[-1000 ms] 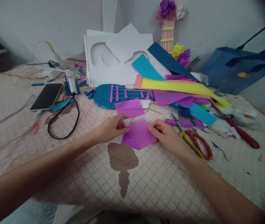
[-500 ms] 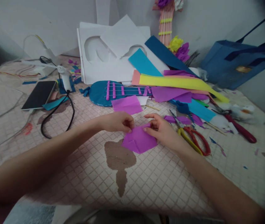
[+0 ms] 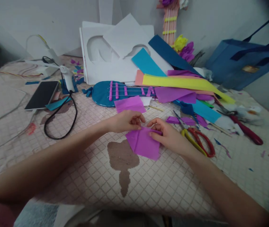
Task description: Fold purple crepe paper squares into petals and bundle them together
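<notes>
Your right hand (image 3: 170, 137) covers the purple paper's (image 3: 144, 144) right edge. The pink guitar (image 3: 169, 22) is cut off at the top edge.

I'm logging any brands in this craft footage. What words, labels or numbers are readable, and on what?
No text can be read.
The blue bag bears a small gold patch, too blurred to read.
The phone has a dark, blank screen.
The purple paper, pinched by the left hand and right hand, is unprinted.

— That purple sheet (image 3: 144, 144)? 
— Thin matt tissue paper, creased. 
— The table cover (image 3: 177, 183)? 
— Quilted cloth, worn patch at seven o'clock. Scissors (image 3: 196, 140) at three: glossy plastic handles, metal blades.
</notes>
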Motion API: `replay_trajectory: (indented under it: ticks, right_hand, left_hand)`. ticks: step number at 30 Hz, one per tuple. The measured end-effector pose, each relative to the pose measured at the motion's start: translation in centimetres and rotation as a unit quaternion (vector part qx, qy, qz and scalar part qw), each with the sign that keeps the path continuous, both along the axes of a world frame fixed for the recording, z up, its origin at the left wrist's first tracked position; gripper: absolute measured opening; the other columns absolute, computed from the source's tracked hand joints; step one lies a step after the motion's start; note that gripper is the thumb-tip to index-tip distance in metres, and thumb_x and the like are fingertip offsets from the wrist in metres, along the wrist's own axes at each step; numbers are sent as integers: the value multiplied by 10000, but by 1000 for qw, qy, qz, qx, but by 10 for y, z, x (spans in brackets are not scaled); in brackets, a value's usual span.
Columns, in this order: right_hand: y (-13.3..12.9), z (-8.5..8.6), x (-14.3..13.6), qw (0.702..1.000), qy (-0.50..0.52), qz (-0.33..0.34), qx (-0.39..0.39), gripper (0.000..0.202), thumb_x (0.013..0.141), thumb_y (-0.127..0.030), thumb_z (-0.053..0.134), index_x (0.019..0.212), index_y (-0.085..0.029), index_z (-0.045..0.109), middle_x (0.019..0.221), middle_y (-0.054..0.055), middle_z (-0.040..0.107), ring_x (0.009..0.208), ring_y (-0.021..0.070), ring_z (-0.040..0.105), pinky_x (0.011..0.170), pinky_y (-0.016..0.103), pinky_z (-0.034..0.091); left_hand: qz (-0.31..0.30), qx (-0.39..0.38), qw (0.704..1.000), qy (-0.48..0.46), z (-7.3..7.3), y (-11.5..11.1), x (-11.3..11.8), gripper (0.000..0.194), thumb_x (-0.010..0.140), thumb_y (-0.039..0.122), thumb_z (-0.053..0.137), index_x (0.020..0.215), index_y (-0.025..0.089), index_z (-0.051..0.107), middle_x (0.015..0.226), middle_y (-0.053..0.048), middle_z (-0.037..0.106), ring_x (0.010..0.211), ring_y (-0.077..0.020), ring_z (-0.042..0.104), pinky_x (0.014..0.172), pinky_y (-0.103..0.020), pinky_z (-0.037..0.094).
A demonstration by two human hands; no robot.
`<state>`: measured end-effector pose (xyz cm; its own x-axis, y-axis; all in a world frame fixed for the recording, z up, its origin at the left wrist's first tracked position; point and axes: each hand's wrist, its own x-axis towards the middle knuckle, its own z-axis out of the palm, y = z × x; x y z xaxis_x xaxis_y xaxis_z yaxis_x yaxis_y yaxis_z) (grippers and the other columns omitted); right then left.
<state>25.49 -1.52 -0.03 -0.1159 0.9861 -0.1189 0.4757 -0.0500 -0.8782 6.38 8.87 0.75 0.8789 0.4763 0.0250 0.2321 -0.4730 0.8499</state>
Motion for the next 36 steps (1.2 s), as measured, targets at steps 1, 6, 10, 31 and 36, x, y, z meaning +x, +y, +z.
replay_trajectory:
  ticks: [1, 6, 10, 31, 36]
  right_hand:
    - [0, -1, 0, 1000, 1, -18, -5, 206, 783, -230, 546, 979, -234, 483, 723, -34, 571, 545, 115, 515, 452, 227, 378]
    - [-3, -3, -3, 993, 74, -80, -34, 128, 779, -274, 524, 875, -236, 449, 701, -53, 499, 453, 80, 437, 366, 201, 358]
    - [-12, 0, -8, 988, 105, -102, -60, 143, 771, -275, 531, 894, -223, 480, 715, -33, 507, 495, 100, 488, 368, 210, 398]
    - [-58, 1, 4, 985, -110, 102, 81, 349, 852, -99, 456, 1125, -297, 545, 973, 20, 609, 849, 162, 612, 732, 320, 521]
    - [-57, -1, 5, 951, -204, 169, 162, 378, 861, -95, 494, 1181, -296, 506, 1185, 74, 508, 1055, 202, 552, 867, 378, 503]
  left_hand:
    - [13, 6, 1000, 0, 0, 0, 0, 245, 795, 190, 608, 1028, 116, 587, 794, -37, 666, 721, -132, 623, 607, -228, 474]
    - [64, 51, 997, -6, 4, -1, -10, 326, 831, 250, 583, 1127, 124, 533, 988, -91, 666, 889, -170, 631, 693, -269, 503]
    - [53, 191, 980, -4, 12, -20, -21, 470, 749, 224, 664, 1188, 178, 502, 1203, -93, 577, 1108, -227, 539, 927, -396, 450]
    - [-54, 320, 946, -7, -4, -94, -61, 162, 955, 154, 443, 920, 198, 595, 975, -12, 653, 939, -154, 544, 976, -371, 325]
    - [-22, 272, 962, -19, -14, -95, -68, 116, 940, 169, 487, 1015, 196, 571, 1000, -15, 653, 952, -154, 545, 985, -367, 326]
